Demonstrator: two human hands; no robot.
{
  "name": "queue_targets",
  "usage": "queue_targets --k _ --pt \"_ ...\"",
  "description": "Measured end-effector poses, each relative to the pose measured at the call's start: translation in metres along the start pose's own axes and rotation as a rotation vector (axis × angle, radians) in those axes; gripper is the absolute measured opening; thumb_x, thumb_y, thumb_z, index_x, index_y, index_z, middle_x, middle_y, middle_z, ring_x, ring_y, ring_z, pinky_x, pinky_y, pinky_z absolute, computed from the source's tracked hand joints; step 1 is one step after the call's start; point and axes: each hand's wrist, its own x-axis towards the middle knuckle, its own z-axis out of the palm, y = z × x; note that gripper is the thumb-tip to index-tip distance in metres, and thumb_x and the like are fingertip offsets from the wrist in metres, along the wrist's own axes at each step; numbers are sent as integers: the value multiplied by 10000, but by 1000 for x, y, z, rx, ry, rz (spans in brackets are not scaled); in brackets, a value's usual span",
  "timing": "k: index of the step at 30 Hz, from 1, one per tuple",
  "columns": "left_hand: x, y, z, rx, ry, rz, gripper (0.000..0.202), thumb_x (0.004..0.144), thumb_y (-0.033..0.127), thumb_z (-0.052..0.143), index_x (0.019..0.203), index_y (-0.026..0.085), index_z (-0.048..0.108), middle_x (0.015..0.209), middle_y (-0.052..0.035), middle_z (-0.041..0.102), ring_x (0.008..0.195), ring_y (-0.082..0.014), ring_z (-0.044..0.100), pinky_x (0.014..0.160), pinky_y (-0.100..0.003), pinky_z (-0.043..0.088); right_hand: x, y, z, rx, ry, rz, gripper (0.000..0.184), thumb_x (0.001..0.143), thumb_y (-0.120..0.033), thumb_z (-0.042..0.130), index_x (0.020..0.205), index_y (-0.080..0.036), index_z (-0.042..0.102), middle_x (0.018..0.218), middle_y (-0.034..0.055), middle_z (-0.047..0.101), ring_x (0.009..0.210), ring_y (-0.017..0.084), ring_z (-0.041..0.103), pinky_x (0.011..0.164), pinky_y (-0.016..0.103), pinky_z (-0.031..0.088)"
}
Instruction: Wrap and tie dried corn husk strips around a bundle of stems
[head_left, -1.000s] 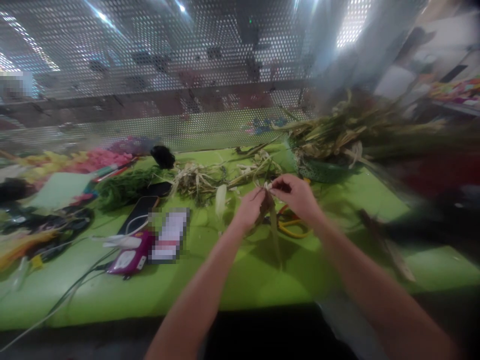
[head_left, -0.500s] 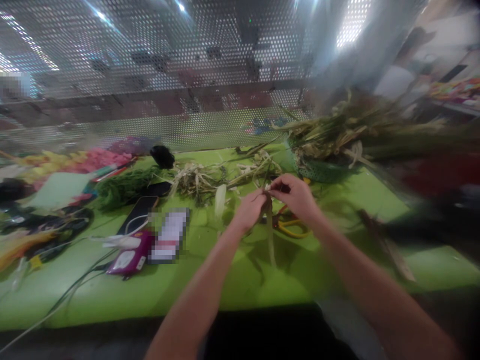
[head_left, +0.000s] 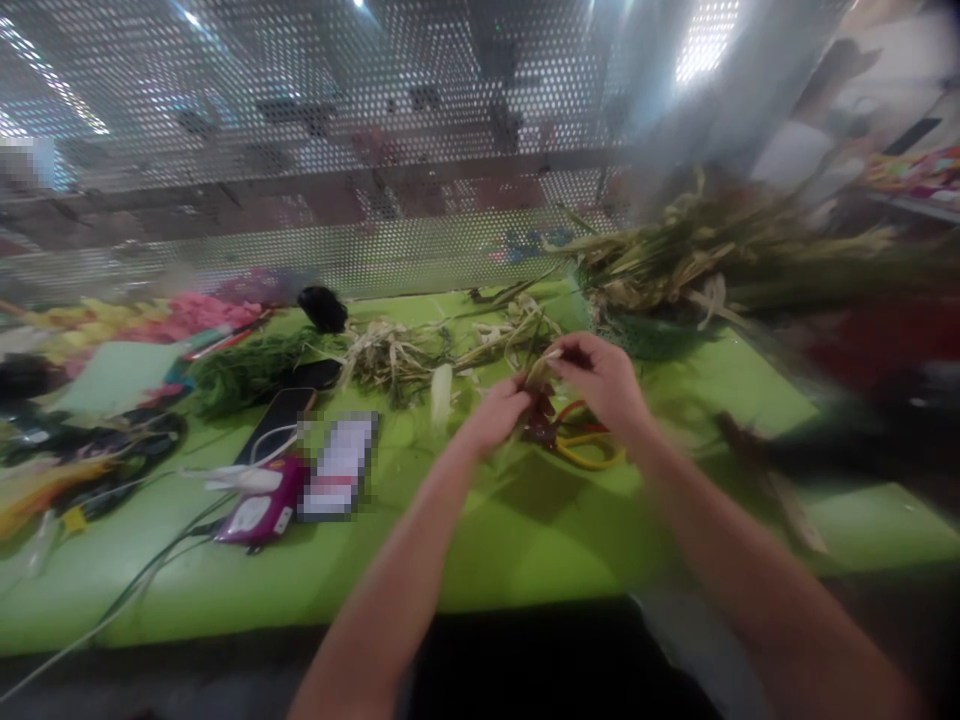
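Observation:
My left hand (head_left: 496,415) and my right hand (head_left: 604,385) meet over the middle of a lime-green table (head_left: 480,540). Both are closed on a small bundle of dry stems and leaves (head_left: 537,385), the left pinching its lower part, the right gripping its top between thumb and fingers. The bundle is blurred by motion. Just under the hands lie scissors with yellow and red handles (head_left: 581,445).
Loose dry husks and stems (head_left: 420,355) lie behind the hands. A green basket piled with plant waste (head_left: 675,270) stands at the back right. Left are green foliage (head_left: 244,370), phones (head_left: 281,420), a magenta device with cable (head_left: 255,510), and pink and yellow flowers (head_left: 150,320). A perforated metal screen (head_left: 337,150) backs the table.
The long leaf that hung down from the bundle toward the table edge no longer shows. Both hands have shifted slightly up and away, still holding the bundle.

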Motion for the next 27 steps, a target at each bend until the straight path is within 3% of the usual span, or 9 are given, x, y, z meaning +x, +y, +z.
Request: queue_targets --k 5,9,12,18,22,27 --pt "-1 2 -2 108 7 16 229 833 221 530 995 122 659 640 14 551 547 -83 514 567 -210 423 6 -4 -6 219 145 67 135 770 -299 726 841 -224 639 759 -17 663 660 126 604 657 275 532" --pt "-6 7 -4 50 -46 -10 317 879 364 571 1067 128 666 753 -35 650 633 -108 601 619 -226 478 8 -4 -10 262 136 65 158 760 -304 747 825 -227 626 741 -24 647 640 117 602 648 266 541" --pt "-7 8 -6 -81 -7 -35 365 855 439 614 1010 116 686 811 -80 703 699 -144 660 671 -255 523 8 -4 -11 282 124 48 146 754 -286 750 822 -227 635 703 -32 625 622 111 592 633 255 532" --pt "-5 8 -9 -228 -3 -98 318 775 323 701 993 91 705 802 -94 724 669 -140 662 677 -252 533 9 -2 -12 332 100 60 145 752 -284 747 809 -224 628 728 -26 634 647 109 582 639 246 515" --pt "-4 6 -12 -152 -3 -75 281 766 259 679 995 98 695 825 -85 725 705 -137 662 683 -239 520 8 -4 -12 301 91 48 162 746 -282 761 824 -223 632 770 -22 647 704 115 598 697 256 518" --pt "-4 7 -10 -38 3 -61 246 791 215 593 1003 103 646 773 -58 695 627 -131 637 647 -257 506 8 -6 -11 285 73 55 184 738 -304 769 811 -222 621 705 -32 615 633 109 557 608 244 486"
